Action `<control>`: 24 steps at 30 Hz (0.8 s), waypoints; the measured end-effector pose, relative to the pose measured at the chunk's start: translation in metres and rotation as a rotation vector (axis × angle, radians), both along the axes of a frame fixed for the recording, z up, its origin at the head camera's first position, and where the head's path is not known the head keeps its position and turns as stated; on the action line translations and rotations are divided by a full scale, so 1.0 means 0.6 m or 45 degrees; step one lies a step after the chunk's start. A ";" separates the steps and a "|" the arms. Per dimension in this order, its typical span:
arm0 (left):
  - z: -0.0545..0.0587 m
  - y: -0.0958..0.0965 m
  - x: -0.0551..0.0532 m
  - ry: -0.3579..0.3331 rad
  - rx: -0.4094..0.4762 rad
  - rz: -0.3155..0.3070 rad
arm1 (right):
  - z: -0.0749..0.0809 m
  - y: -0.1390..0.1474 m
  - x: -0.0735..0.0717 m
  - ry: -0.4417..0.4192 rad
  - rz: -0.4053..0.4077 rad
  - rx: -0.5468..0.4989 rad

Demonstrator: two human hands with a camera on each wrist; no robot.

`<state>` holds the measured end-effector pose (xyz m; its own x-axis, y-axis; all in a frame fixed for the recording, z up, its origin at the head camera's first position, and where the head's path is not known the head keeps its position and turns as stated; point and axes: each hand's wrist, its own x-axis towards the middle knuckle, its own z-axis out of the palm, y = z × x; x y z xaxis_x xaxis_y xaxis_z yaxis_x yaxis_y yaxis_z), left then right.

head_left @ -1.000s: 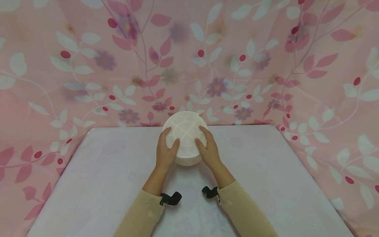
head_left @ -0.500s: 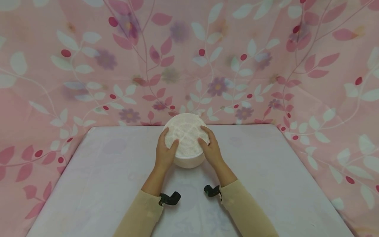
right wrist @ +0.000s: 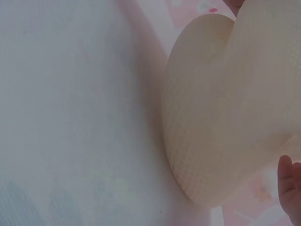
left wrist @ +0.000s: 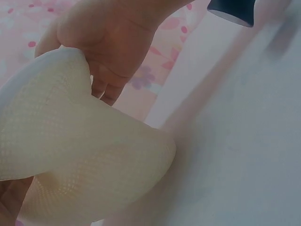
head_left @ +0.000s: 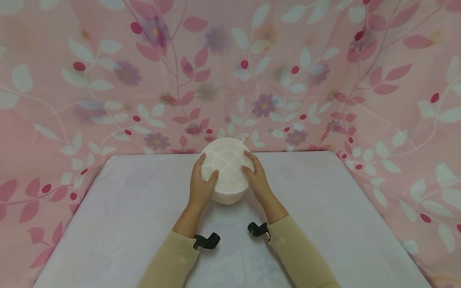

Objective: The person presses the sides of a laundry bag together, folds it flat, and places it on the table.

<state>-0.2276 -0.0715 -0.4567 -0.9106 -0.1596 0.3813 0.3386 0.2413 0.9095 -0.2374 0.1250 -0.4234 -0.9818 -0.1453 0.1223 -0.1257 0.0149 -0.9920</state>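
A round white mesh laundry bag (head_left: 227,168) is between both hands over the far middle of the table. Its flat mesh face, crossed by pale bands, is turned up toward the head camera. The left hand (head_left: 202,186) grips its left side, thumb on the mesh face and fingers round the edge. On the opposite side the right hand (head_left: 260,182) holds it the same way. In the left wrist view the bag (left wrist: 94,146) looks pinched in at the waist, its lower end close over the table. The right wrist view shows the bag's side (right wrist: 211,108); most fingers are hidden behind it.
A white cloth covers the table (head_left: 126,224). Behind and beside it hangs a pink floral curtain (head_left: 223,80), close to the far edge. Black camera mounts sit on the left wrist (head_left: 208,241) and the right wrist (head_left: 257,229).
The bag has come slightly nearer and to the right, and the bands on its face have turned. The right hand has shifted a little right with it; both hands keep their hold.
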 end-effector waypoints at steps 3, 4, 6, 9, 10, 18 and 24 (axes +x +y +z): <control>-0.002 0.000 0.000 -0.016 0.031 -0.021 | -0.003 0.004 -0.003 -0.015 0.015 -0.013; -0.002 0.000 0.000 -0.026 0.042 -0.027 | -0.004 0.004 -0.004 -0.019 0.018 -0.015; -0.003 0.000 -0.001 -0.035 0.065 -0.043 | -0.006 0.006 -0.005 -0.028 0.029 -0.024; -0.002 -0.002 -0.002 -0.042 0.092 -0.067 | -0.006 0.006 -0.005 -0.032 0.032 -0.029; -0.003 -0.002 -0.003 -0.040 0.097 -0.074 | -0.005 0.005 -0.005 -0.031 0.033 -0.030; -0.005 -0.004 -0.008 -0.015 0.149 -0.129 | -0.022 0.005 -0.017 0.006 0.042 -0.079; 0.000 -0.004 -0.006 -0.059 0.221 -0.200 | -0.033 0.003 -0.024 0.038 0.015 -0.117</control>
